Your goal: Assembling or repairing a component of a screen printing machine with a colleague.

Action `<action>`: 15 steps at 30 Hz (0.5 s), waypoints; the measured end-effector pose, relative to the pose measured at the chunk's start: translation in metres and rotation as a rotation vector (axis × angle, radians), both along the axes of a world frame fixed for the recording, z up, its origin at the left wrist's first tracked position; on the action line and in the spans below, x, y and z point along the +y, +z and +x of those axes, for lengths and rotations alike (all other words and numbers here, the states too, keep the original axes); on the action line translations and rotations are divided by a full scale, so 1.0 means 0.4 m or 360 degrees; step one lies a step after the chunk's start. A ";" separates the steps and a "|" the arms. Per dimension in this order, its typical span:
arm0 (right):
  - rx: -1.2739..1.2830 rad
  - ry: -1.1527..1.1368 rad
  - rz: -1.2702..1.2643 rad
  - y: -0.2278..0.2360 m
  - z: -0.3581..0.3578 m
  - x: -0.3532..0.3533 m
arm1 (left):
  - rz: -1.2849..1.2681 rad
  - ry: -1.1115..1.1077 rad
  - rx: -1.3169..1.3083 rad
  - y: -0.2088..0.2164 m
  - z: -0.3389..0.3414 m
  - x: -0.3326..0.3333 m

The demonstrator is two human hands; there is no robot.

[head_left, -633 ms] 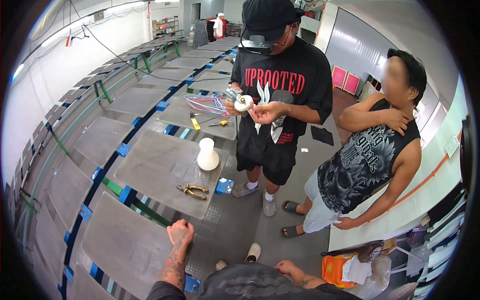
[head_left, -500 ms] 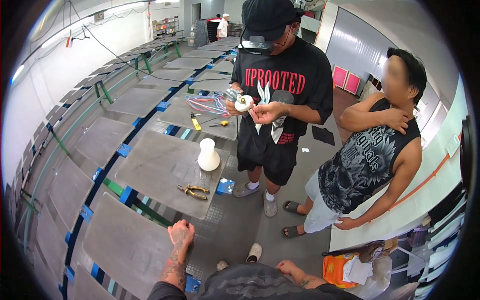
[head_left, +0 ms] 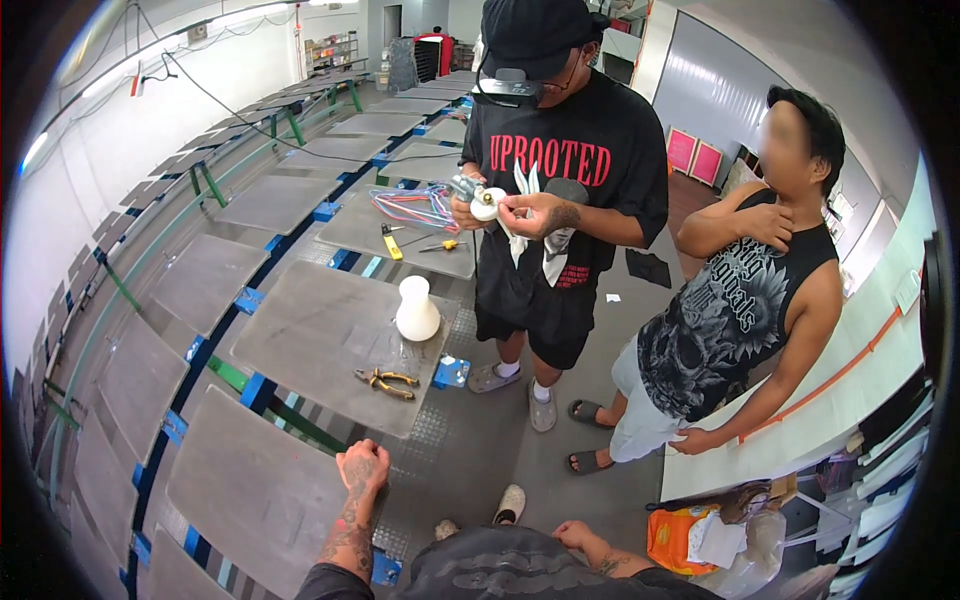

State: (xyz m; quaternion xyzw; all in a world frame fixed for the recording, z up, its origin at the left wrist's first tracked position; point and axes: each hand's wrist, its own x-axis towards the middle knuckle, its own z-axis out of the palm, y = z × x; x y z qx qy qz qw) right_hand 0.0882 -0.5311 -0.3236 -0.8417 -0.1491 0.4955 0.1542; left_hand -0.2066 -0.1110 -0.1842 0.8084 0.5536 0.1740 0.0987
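Observation:
My left hand rests with curled fingers at the corner of the nearest grey board, holding nothing that I can see. Low beside my body is my right hand, its fingers loosely curled and partly hidden, with no object visible in it. On the board ahead lie yellow-and-black pliers, and a white waisted plastic bottle stands behind them. Across from me, a co-worker in a black cap holds a grey metal spray-gun-like tool with a round white cap, pinching at the cap with the other hand.
A yellow utility knife, a screwdriver and a tangle of coloured cords lie on a farther board. Another person stands at right. An orange bag and hanging garments are at lower right.
The co-worker's free hand has shifted from palm-up beneath the white cap to pinching at its side. The person at right has turned slightly. Both my hands stay where they were.

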 end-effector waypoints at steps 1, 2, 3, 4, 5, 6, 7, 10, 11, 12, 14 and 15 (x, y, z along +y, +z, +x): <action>-0.0003 -0.0004 -0.0001 -0.006 0.005 -0.003 | -0.0001 -0.0004 -0.0003 0.002 0.004 0.001; 0.0003 0.0019 -0.0002 -0.012 0.011 -0.004 | -0.0001 -0.0006 -0.0003 0.003 0.008 0.001; 0.0009 0.0041 -0.0002 -0.018 0.016 -0.007 | 0.0000 -0.0009 -0.0004 0.005 0.012 0.002; 0.0013 0.0044 -0.0002 -0.020 0.014 -0.006 | 0.0001 -0.0007 0.0000 0.004 0.011 0.001; 0.0011 0.0038 0.0008 -0.022 0.011 -0.006 | 0.0008 -0.0004 0.0003 0.004 0.009 0.001; 0.0008 0.0031 0.0018 -0.024 0.009 -0.005 | 0.0016 -0.0001 0.0006 0.003 0.008 0.001; 0.0004 0.0031 0.0014 -0.027 0.013 -0.006 | 0.0012 -0.0001 0.0002 0.001 0.008 0.003; 0.0012 0.0113 -0.0048 -0.024 0.017 -0.002 | 0.0035 0.0001 0.0003 -0.002 0.007 0.004; 0.0009 0.0109 -0.0039 -0.015 0.015 0.002 | 0.0042 -0.0002 0.0006 -0.001 0.007 0.003; 0.0006 0.0104 -0.0031 -0.006 0.012 0.006 | 0.0048 -0.0004 0.0009 0.001 0.006 0.002; 0.0017 0.0045 -0.0029 -0.007 0.010 0.000 | 0.0040 -0.0008 0.0011 0.002 0.006 0.002; 0.0029 -0.0012 -0.0026 -0.008 0.010 -0.002 | 0.0034 -0.0011 0.0015 0.002 0.006 0.002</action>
